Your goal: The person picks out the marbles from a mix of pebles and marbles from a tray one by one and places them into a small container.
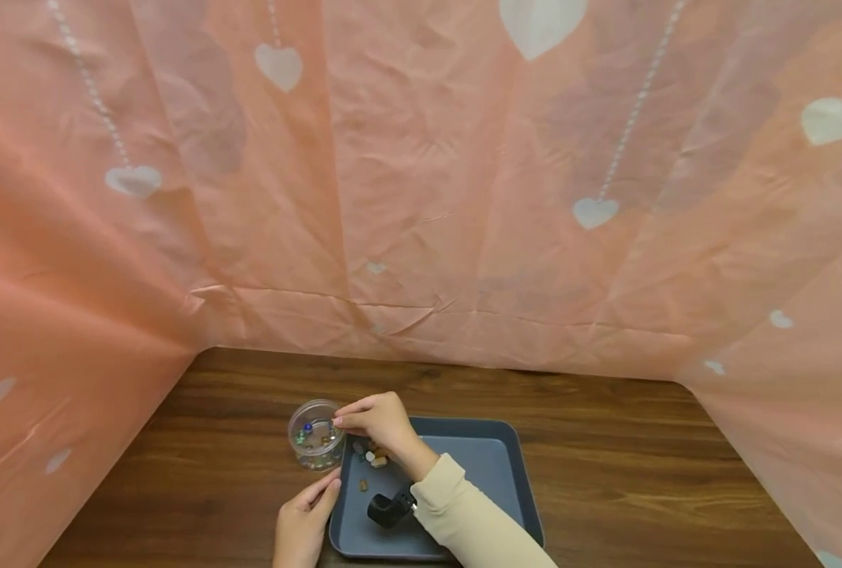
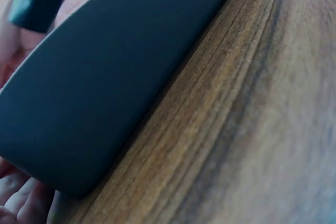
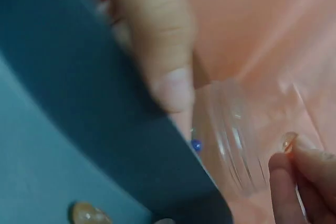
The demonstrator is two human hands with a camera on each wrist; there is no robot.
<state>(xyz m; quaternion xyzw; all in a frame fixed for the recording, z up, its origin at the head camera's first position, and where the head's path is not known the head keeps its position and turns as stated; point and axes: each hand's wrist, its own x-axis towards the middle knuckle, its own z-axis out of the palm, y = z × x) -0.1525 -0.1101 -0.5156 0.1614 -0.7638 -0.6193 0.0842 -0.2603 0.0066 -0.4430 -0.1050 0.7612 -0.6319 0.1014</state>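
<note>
In the head view my right hand is over the right rim of a clear round jar. Its thumb and fingers pinch a small clear marble with an amber tint, seen best in the right wrist view. Blue and green marbles lie inside the jar, a blue one showing there too. My left hand touches the left edge of a blue-grey tray, thumb and forefinger nearly straight. Small stones lie in the tray's far left corner, partly covered by the right wrist.
A brown stone lies apart near the tray's left side. The black wrist camera hangs low over the tray. Wooden table surrounds it, and a pink cloth with white hearts encloses the back and sides.
</note>
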